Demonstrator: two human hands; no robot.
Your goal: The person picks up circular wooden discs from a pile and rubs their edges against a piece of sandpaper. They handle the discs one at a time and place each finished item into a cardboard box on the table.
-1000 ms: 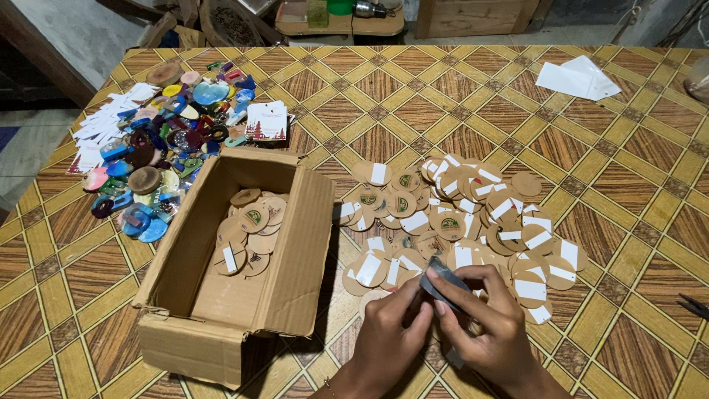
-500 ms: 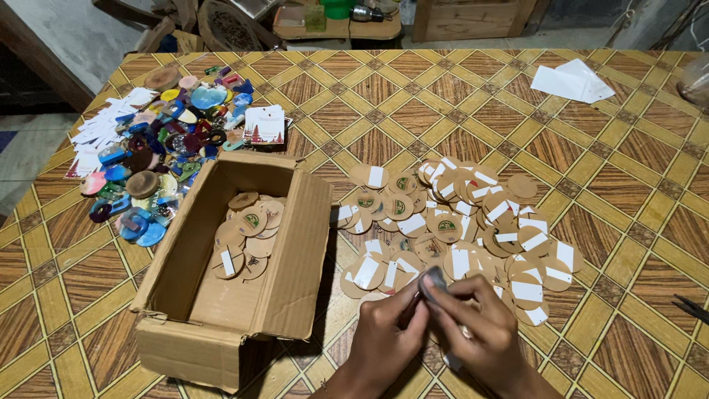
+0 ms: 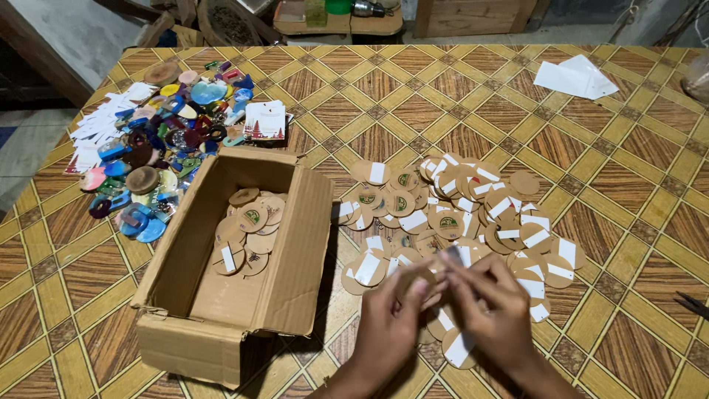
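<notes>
Hands together at the near edge of the bench (image 3: pixel 458 111), which has a brown-and-yellow diamond pattern. Left hand (image 3: pixel 388 325) and right hand (image 3: pixel 498 314) meet fingertip to fingertip, fingers closed on one small round wooden disc (image 3: pixel 449 258) with a white strip, held just above the near side of the heap of round wooden discs (image 3: pixel 458 214); motion blur hides which fingers carry it. Heap is spread loose right of centre, many discs showing white sticker strips, some a green mark. Open brown cardboard box (image 3: pixel 295 244) sits just left of the heap, flaps out, a small layer of the same discs (image 3: pixel 247 229) in its far end. Pile of multicoloured trinkets and white tags (image 3: pixel 159 148) at far left, a small white printed card (image 3: pixel 264 120) beside it. Folded white paper sheets (image 3: pixel 576 77) at far right, well apart.
</notes>
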